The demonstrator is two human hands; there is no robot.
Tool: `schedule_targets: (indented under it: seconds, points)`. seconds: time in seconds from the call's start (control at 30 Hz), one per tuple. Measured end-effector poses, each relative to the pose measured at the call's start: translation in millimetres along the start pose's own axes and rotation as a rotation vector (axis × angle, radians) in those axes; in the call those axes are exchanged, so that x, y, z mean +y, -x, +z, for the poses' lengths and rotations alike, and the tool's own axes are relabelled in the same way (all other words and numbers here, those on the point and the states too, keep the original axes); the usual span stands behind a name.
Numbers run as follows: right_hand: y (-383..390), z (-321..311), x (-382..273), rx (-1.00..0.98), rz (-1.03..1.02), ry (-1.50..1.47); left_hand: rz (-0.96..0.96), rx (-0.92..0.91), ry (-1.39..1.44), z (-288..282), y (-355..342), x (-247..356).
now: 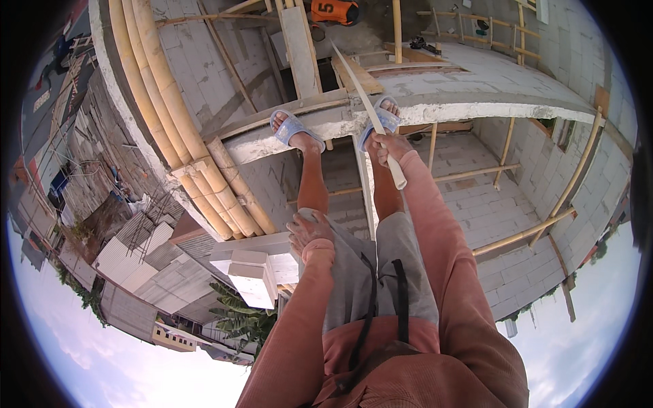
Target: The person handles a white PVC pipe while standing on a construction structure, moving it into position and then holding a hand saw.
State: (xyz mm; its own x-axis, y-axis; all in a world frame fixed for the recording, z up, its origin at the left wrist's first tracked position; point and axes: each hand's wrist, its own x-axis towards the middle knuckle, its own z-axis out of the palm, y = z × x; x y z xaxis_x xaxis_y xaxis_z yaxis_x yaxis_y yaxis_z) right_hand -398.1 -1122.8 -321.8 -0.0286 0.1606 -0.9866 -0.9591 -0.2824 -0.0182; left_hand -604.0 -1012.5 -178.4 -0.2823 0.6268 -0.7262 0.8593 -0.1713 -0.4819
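Observation:
My right hand (393, 148) grips a long white pipe (362, 88), which angles from its thicker near end below the hand up toward the top centre. My left hand (307, 231) rests on my left leg at the grey shorts (347, 285), fingers apart. My feet, in blue-grey sandals (292, 133), stand apart on a rough concrete beam (343, 125) high over block-walled rooms.
Bundled bamboo poles (139, 81) run along the left. White blocks (252, 279) sit by my left knee. Bamboo bracing (520, 234) spans the room at right. A person in orange (333, 12) is below at the top. Corrugated roofs (136, 251) lie lower left.

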Motion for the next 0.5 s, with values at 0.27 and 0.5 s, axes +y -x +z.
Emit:
schedule_targets:
  seconds: [0.27, 0.5]
  points:
    - [-11, 0, 5, -0.044, 0.075, -0.025, 0.029, 0.032, -0.012, 1, 3, 3]
    - [-4, 18, 1, 0.042, 0.091, -0.059, -0.001, 0.022, 0.017, 9, -1, 1]
